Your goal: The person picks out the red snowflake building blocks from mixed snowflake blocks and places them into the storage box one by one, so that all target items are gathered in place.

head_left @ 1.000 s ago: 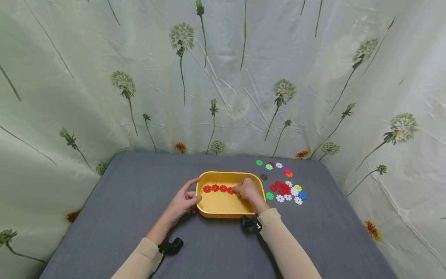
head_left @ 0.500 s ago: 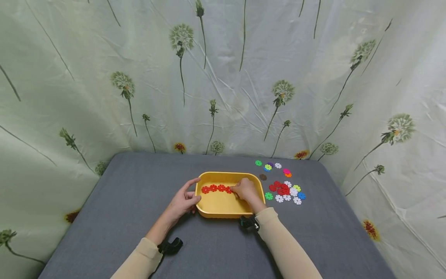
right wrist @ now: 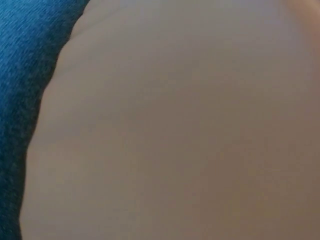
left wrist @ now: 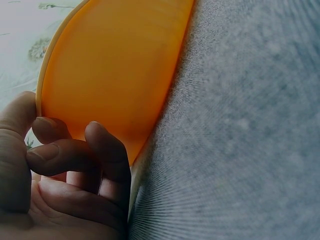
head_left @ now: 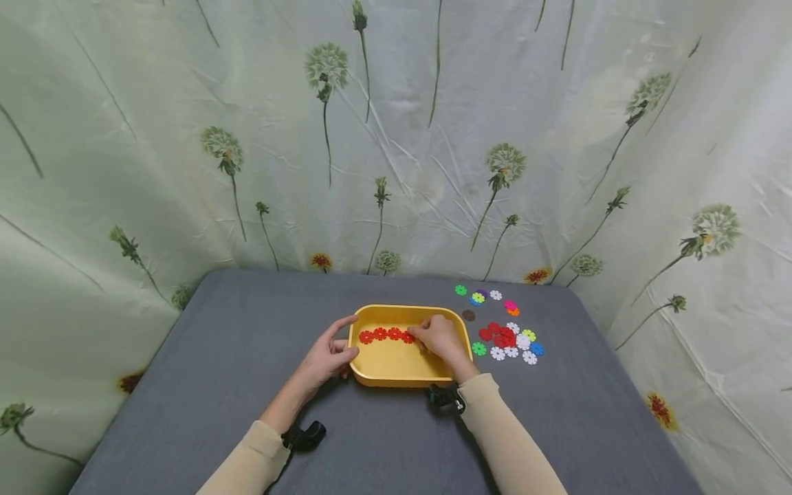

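In the head view a yellow tray point(head_left: 396, 380) sits on the grey table, and a row of several red flower-shaped discs point(head_left: 380, 334) lies along its inside. My left hand point(head_left: 328, 354) grips the tray's left end; the left wrist view shows the thumb at the rim and curled fingers against the tray's outer wall point(left wrist: 115, 75). My right hand point(head_left: 438, 337) reaches inside, its fingertips pinching the rightmost red disc point(head_left: 406, 337) of the row. The fingers partly cover that disc. Only a blurred close surface fills most of the right wrist view.
Right of the tray lies a loose group of discs, with red ones point(head_left: 504, 337), white ones point(head_left: 498, 353), a green one point(head_left: 479, 349) and a blue one point(head_left: 537, 349). More coloured discs, including a brown one point(head_left: 468, 315), lie farther back. A flowered curtain point(head_left: 408, 137) hangs behind the table.
The row of red discs has shifted very slightly left within the tray, along with my right fingertips. My left hand keeps its place on the tray's end.
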Available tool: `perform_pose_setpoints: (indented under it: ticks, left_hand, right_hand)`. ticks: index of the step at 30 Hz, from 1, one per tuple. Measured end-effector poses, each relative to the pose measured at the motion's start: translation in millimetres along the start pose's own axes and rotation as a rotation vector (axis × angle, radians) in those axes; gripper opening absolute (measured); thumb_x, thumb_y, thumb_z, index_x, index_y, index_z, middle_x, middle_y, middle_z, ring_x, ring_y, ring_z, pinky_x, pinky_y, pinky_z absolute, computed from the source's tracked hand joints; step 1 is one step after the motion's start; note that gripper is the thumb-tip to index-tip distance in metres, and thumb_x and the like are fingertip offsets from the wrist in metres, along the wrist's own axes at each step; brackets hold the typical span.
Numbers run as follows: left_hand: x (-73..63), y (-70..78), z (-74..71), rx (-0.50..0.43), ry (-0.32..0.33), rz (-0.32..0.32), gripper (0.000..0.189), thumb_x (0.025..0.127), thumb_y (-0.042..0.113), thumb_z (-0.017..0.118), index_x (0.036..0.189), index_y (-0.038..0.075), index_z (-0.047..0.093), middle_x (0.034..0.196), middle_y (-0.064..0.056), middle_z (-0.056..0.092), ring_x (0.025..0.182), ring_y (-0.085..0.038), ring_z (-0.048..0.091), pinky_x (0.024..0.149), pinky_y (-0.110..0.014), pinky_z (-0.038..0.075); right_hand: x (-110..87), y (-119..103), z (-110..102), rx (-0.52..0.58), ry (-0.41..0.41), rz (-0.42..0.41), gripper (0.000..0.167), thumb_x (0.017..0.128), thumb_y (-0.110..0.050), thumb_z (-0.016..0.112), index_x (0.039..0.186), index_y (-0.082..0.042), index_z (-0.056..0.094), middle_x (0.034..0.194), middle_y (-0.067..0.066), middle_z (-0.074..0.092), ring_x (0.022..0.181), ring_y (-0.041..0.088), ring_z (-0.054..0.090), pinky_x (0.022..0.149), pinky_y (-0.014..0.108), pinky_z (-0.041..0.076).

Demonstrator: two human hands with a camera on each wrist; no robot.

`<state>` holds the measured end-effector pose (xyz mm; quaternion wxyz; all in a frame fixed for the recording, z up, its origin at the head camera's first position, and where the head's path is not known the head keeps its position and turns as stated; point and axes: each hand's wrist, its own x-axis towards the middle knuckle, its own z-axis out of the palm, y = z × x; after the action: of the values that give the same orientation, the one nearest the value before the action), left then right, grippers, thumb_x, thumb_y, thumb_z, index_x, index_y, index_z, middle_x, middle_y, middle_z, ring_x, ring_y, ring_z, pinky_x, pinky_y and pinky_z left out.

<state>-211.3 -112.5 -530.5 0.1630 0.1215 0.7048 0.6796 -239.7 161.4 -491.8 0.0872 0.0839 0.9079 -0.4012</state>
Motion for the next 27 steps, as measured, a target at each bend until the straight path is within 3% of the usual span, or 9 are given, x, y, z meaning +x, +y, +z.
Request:
perform_pose_setpoints:
  ticks: [5, 10, 17, 21, 27]
  left_hand:
    - [0.3, 0.0, 0.7, 0.009, 0.0, 0.004, 0.07, 0.103, 0.011, 0.067, 0.164, 0.017, 0.032, 0.073, 0.003, 0.062, 0.056, -0.014, 0.054, 0.055, -0.026, 0.048]
    - [-0.1, -0.2, 0.5, 0.003, 0.005, 0.003, 0.069, 0.103, 0.011, 0.067, 0.164, 0.017, 0.033, 0.073, 0.003, 0.063, 0.056, -0.015, 0.054, 0.055, -0.026, 0.048]
    - [-0.1, -0.5, 0.2, 0.001, 0.007, 0.002, 0.07, 0.103, 0.011, 0.068, 0.164, 0.018, 0.034, 0.073, 0.004, 0.063, 0.056, -0.014, 0.054, 0.055, -0.027, 0.049]
    - [0.9, -1.0, -0.4, 0.004, 0.011, -0.002, 0.069, 0.103, 0.013, 0.068, 0.163, 0.02, 0.034, 0.073, 0.004, 0.064, 0.056, -0.014, 0.055, 0.054, -0.027, 0.049]
    - [0.2, -1.0, -0.1, 0.005, 0.009, -0.005, 0.069, 0.103, 0.013, 0.068, 0.163, 0.019, 0.034, 0.073, 0.002, 0.063, 0.056, -0.016, 0.055, 0.054, -0.026, 0.048]
  right_hand:
    - [-5.5, -2.5, -9.0, 0.022, -0.009, -0.057, 0.026, 0.098, -0.028, 0.076, 0.103, -0.004, 0.071, 0.065, 0.006, 0.064, 0.048, 0.013, 0.048, 0.049, 0.023, 0.039]
    - [-10.9, -2.5, -22.9, 0.07, -0.073, -0.16, 0.038, 0.1, -0.027, 0.074, 0.128, -0.002, 0.067, 0.073, 0.016, 0.069, 0.046, 0.015, 0.05, 0.05, 0.024, 0.038]
    - [-21.3, 5.4, -54.1, 0.258, -0.116, -0.274, 0.053, 0.102, -0.019, 0.072, 0.148, -0.001, 0.053, 0.092, 0.03, 0.07, 0.051, 0.017, 0.056, 0.058, 0.034, 0.054]
    - [-25.1, 18.6, -73.9, 0.301, -0.037, -0.281, 0.055, 0.102, -0.023, 0.072, 0.15, -0.006, 0.052, 0.097, 0.026, 0.071, 0.058, 0.021, 0.061, 0.06, 0.034, 0.055]
    - [-22.3, 50.9, -95.8, 0.318, 0.172, -0.24, 0.052, 0.103, -0.029, 0.071, 0.149, -0.011, 0.056, 0.11, 0.023, 0.074, 0.084, 0.034, 0.07, 0.067, 0.03, 0.056]
